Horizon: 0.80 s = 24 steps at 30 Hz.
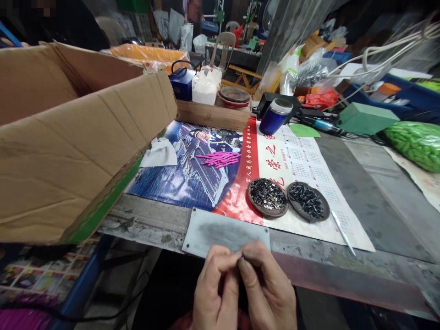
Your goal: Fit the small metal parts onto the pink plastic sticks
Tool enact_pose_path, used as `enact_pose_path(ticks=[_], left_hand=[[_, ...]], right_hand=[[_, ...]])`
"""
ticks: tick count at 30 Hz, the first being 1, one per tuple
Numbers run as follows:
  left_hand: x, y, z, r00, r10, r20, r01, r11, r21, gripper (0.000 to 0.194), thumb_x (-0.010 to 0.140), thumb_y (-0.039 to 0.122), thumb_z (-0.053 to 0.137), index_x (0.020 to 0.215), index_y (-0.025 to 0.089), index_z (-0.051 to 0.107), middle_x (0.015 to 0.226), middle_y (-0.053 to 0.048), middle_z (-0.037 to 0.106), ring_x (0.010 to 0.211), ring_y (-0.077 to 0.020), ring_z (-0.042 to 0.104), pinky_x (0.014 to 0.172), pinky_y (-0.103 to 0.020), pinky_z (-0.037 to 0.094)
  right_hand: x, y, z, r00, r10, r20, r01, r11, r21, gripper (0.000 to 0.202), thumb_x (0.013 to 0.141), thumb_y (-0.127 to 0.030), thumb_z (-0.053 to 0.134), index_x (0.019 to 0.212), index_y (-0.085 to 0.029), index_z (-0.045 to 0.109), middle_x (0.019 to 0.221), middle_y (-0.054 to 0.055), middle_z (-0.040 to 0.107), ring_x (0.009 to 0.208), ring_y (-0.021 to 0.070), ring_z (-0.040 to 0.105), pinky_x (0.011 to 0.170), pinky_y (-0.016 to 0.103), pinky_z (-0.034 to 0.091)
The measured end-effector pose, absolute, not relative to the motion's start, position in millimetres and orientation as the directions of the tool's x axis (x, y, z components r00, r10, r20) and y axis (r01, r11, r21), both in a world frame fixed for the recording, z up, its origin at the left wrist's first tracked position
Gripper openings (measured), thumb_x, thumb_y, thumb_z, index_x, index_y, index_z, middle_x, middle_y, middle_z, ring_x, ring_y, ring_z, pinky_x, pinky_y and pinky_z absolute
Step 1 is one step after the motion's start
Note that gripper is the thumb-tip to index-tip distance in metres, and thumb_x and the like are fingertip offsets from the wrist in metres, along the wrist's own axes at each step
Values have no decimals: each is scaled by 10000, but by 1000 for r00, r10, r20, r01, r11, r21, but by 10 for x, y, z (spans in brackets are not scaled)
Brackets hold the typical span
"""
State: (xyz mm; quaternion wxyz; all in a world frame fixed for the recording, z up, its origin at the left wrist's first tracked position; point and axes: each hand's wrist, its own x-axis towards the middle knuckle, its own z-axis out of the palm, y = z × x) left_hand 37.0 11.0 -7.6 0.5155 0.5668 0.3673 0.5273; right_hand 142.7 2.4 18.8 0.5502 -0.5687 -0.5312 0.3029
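Observation:
My left hand (216, 288) and my right hand (270, 286) meet at the fingertips over the table's front edge. Both are closed in pinches around something small and dark, mostly hidden by the fingers. Just beyond them lies a grey metal plate (223, 231) with screws at its corners. Past the plate, on a printed calendar sheet (330, 215), stand a round dish of small dark and shiny metal parts (267, 197) and a dish of black screw-like pieces (308, 201). A pile of pink sticks (220, 159) rests on the poster's blue part.
A large open cardboard box (89, 146) fills the left side. A white cloth (158, 152) lies beside it. A blue jar (276, 116) stands behind the dishes, a white pen-like tool (343, 233) to their right. Green items in a bag (414, 144) sit far right.

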Motion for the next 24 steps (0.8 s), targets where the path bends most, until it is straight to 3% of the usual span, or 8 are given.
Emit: enact_pose_path(ticks=[4,9,16,24], left_hand=[[472,93,-106,43,979,201,-202,-188,961,242,1013,196,488,1117,299,681,865,-1,538,752,-135,578,710,-222,488],[511,75,-98,28,985,172,-106,-168,980,207,1006,244,523,1051,299,718,873,-5,563,687,-120,558,635,-205,463],[571,86,-134,40,994,106,-148,-99,984,217,1006,343,525,996,254,723,855,-23,575,703,-136,580,656,-221,476],[589,127,-111,18,997,79,-215,-73,974,189,989,363,572,1041,272,729,854,-18,599,707,-137,578,679,-221,498]], right_hand=[[1431,48,176,261,941,216,187,170,-968,158,1008,-270,540,877,-219,613,779,5,582,698,142,580,666,239,474],[1547,73,137,238,944,228,177,188,-966,317,1017,-446,523,842,-206,633,736,16,580,645,152,568,603,251,455],[1583,66,101,281,934,223,261,149,-954,247,1002,-334,558,801,-207,625,720,13,583,633,144,562,602,239,457],[1440,60,79,392,885,249,276,145,-950,183,999,-339,567,902,-218,665,762,24,625,653,159,611,643,239,506]])
